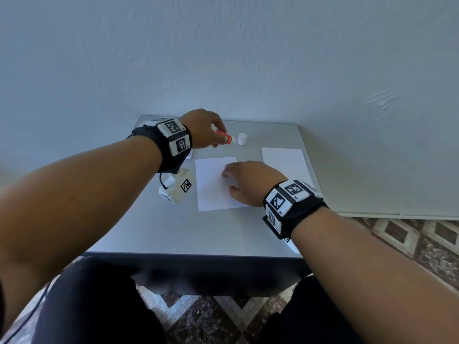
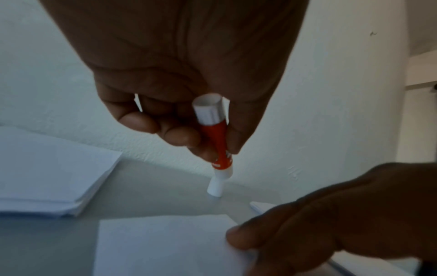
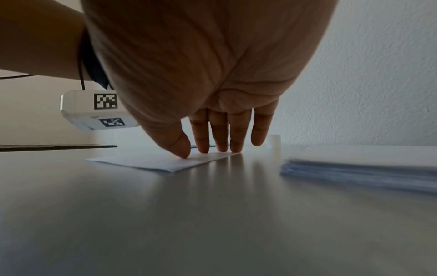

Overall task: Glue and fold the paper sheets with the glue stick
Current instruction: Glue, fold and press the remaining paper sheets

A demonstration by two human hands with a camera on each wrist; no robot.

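Red-barrelled glue stick (image 1: pixel 224 137) pinched in left hand (image 1: pixel 202 129) fingers, uncapped, tip down above the desk (image 1: pixel 149 227) beyond the sheet (image 1: pixel 211 187). Cap (image 1: pixel 242 139) stands just beside it. Right hand (image 1: pixel 248 182) flat, fingers spread, pinning sheet. Spare stack (image 1: pixel 285 161) far right. Step: gluing about to start. Next, probably: bring tip onto paper.

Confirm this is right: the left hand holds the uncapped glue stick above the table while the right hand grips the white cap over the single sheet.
One detail is wrong. The right hand does not grip the cap: it presses flat on the single sheet, as the right wrist view shows, and the cap stands alone on the table. The left hand does hold the uncapped glue stick.
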